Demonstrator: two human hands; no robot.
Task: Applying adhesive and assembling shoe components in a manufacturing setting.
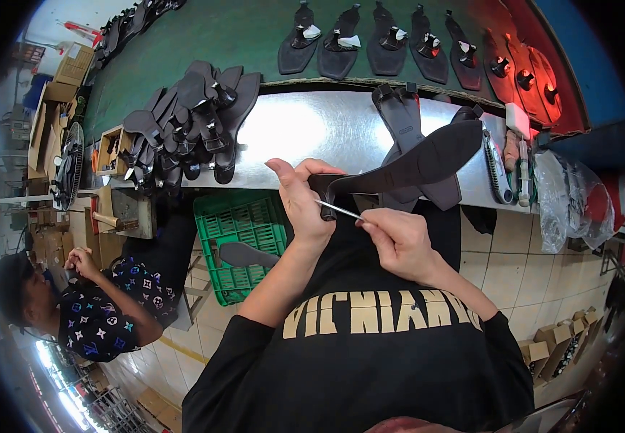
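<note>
I see the left hand (pixel 302 200) clamped on a dark shoe sole (pixel 422 160); the right hand (pixel 403 242), apart, pinches a metal tool (pixel 344 211), seemingly working one end, the next stroke needing steadiness.

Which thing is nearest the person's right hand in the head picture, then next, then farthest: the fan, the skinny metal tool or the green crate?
1. Skinny metal tool: nearest, held in the right hand.
2. Green crate: next, to that hand's left.
3. Fan: farthest, way over near the picture's left side.
</note>
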